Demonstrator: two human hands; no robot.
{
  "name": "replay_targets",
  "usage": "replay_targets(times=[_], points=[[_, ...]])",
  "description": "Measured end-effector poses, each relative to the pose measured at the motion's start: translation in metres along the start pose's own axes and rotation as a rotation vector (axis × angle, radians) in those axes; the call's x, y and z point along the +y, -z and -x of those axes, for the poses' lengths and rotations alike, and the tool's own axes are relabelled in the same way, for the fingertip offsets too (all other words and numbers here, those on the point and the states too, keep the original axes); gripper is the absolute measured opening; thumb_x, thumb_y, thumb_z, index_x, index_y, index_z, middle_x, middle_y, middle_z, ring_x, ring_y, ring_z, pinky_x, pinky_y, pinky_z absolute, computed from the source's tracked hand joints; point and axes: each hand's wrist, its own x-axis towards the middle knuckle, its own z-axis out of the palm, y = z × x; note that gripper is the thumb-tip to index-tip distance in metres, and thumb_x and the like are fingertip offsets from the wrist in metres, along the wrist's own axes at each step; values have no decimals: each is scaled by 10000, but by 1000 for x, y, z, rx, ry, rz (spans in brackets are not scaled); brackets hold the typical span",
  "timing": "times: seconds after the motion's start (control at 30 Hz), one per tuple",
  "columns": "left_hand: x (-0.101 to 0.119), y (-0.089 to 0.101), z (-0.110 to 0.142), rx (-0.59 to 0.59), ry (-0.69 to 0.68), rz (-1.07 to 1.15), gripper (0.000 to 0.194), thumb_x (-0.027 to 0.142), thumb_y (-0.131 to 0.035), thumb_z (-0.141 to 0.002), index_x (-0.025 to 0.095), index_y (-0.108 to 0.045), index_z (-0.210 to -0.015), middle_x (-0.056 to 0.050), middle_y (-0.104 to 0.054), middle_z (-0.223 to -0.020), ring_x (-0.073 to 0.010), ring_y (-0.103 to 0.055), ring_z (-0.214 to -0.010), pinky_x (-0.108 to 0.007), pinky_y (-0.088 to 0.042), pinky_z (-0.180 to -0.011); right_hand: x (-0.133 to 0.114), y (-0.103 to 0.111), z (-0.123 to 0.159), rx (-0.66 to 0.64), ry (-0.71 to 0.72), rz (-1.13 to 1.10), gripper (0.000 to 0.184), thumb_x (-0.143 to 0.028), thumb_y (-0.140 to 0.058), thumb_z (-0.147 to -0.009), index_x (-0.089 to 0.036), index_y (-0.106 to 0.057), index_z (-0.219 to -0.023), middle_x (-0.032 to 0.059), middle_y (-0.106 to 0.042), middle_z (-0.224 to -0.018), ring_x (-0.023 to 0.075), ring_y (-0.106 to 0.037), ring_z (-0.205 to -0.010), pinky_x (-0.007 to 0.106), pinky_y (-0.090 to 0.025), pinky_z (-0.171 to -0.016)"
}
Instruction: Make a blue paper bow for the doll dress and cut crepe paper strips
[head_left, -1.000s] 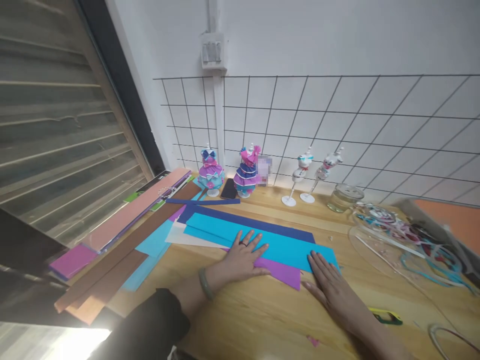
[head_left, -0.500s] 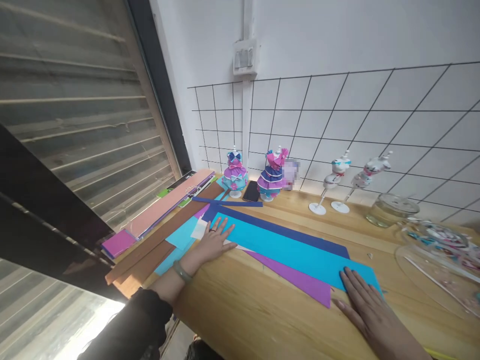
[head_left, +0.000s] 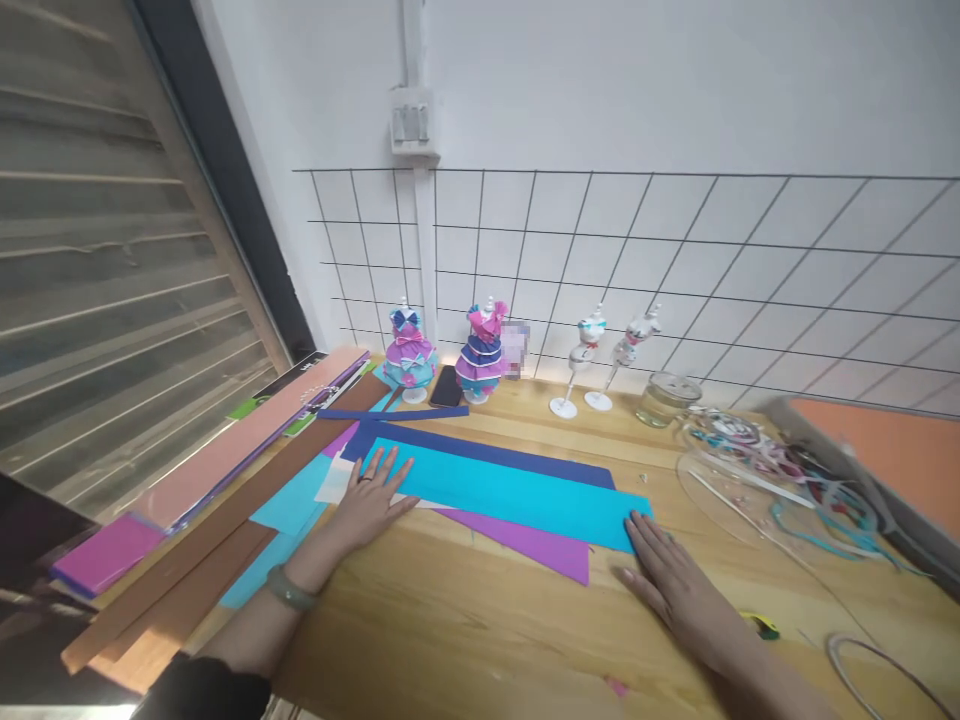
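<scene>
A bright blue sheet [head_left: 510, 490], either paper or thin foam, lies across the wooden table. My left hand [head_left: 375, 495] rests flat on its left end with the fingers spread. On its right end lies my right hand [head_left: 664, 565], palm down, fingers stretched out and thumb apart. A dark blue sheet [head_left: 480, 447] shows along the far edge beneath it. From under the near edge a purple sheet [head_left: 540, 550] sticks out, and a white piece [head_left: 335, 482] lies at my left fingers. Neither hand grips anything.
Brown strips [head_left: 210, 530] and packed coloured sheets [head_left: 247, 440] lie at the left. Behind stand two dressed mini mannequins [head_left: 410, 365], a phone [head_left: 448, 386], two bare-skirted mannequins [head_left: 585, 350] and a glass jar [head_left: 667, 400]. Tangled ribbons [head_left: 780, 460] and a yellow-black tool [head_left: 761, 625] are at the right.
My view has turned to the right, so everything sits further left and more of the table's right side shows. Both hands remain flat on the bright blue sheet.
</scene>
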Motion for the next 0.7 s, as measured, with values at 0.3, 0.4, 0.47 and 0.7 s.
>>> replay_targets(times=[0.3,0.4,0.47,0.7], points=[[1,1,-2,-10,14,-21,645,649,-271,-830,342,-181,-1390,-31,-96,-1487,-293,-79,-1362,-510,-46,-1059,19,42,1,-84,-189,-343,686,-576,-269,-857,-109,-389,-1346,99,-302,-1429,219,-275,-1310,373,-217,-1083],[1,2,-3,-14,11,-18,649,647,-274,-830,342,-166,-1393,-29,-96,-1488,-292,-74,-1362,-510,-43,-1062,64,61,8,64,-281,-361,649,-574,-289,-850,-133,-468,-1291,97,-410,-1375,239,-373,-1261,357,-282,-1059],[2,3,-3,-31,10,-15,649,643,-265,-834,340,-150,-1396,-28,-82,-1489,-287,-62,-1364,-511,-41,-1062,96,76,13,200,-380,-321,655,-557,-246,-867,-102,-477,-1278,139,-451,-1340,271,-404,-1237,372,-317,-1036],[4,8,-4,-62,16,-23,643,630,-262,-843,325,-152,-1398,-24,-83,-1487,-281,-59,-1365,-505,-46,-1067,79,74,-4,151,-225,-233,530,-515,-409,-832,-187,-529,-1230,115,-535,-1272,290,-485,-1167,418,-363,-994]])
